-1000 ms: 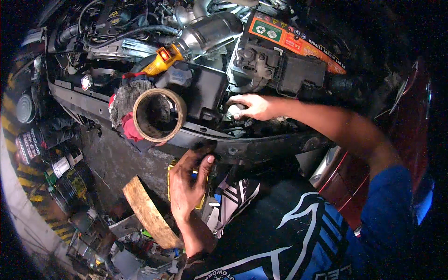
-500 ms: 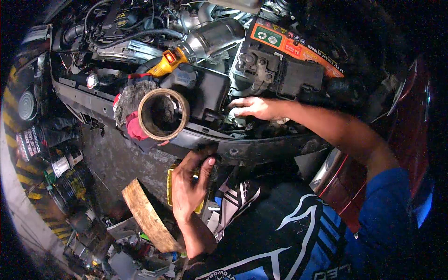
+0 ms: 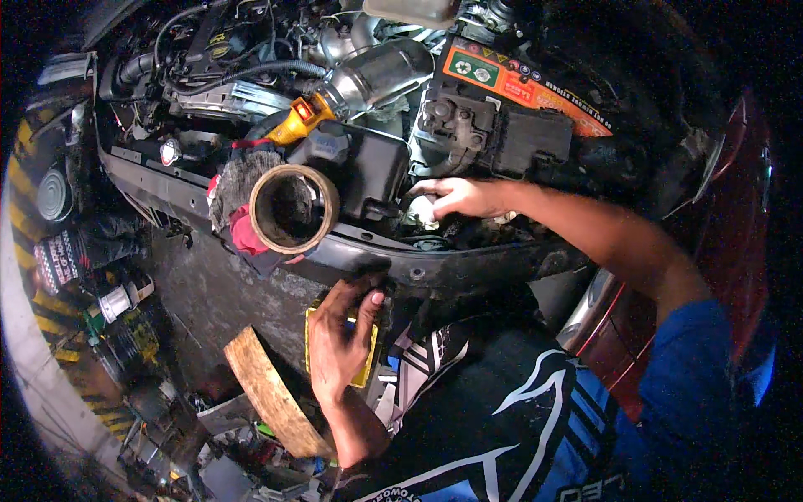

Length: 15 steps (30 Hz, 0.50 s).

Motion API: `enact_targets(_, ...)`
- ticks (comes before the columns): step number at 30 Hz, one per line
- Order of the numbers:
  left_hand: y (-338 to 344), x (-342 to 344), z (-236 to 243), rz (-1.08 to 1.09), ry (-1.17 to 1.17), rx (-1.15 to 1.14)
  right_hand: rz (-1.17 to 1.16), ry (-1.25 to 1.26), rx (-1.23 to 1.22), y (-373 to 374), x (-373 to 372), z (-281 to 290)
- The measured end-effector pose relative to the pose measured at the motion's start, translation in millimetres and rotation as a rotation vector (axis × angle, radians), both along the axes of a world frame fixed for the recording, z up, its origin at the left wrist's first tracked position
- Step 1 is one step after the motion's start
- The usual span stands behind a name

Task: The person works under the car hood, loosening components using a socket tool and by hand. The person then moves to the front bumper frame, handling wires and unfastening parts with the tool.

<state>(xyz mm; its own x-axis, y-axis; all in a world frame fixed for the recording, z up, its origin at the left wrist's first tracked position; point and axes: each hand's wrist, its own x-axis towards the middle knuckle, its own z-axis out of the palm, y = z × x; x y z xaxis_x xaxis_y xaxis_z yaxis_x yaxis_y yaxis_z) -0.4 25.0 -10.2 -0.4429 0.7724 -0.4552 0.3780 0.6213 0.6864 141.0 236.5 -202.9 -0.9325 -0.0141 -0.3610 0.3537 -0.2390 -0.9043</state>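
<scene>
My right hand (image 3: 460,199) reaches into the engine bay beside the black reservoir (image 3: 360,171), its fingers closed on a pale part (image 3: 421,213) whose shape is partly hidden. My left hand (image 3: 343,335) is just below the dark front crossmember (image 3: 468,261), fingers curled at something dark that I cannot make out, thumb pointing up. A brown cylindrical sleeve (image 3: 266,230) sits on a grey and red rag (image 3: 234,192) atop the crossmember. Behind it lies a yellow work light (image 3: 297,125). A battery with orange label (image 3: 531,84) and a black fuse box (image 3: 527,142) stand beyond my right hand.
A curved wooden board (image 3: 272,389) lies low beside my left forearm, near a yellow-edged object (image 3: 361,376). Cans (image 3: 117,297) and assorted clutter stand on the left by a yellow-black striped edge (image 3: 25,217). A red body panel (image 3: 723,226) is at the right.
My right hand's fingers have shifted slightly around the pale part. My left hand sits a little lower in the picture; otherwise the scene is nearly the same, with a slight shift of view.
</scene>
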Motion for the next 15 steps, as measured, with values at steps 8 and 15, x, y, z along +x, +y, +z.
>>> enact_targets(8,2,2,-5,-0.016,0.039,0.083,0.066,-0.031,0.230,-4,-8,-2)
enact_targets(15,5,2,-10,-0.022,-0.003,0.094,0.012,-0.155,0.345,-12,-7,-9)
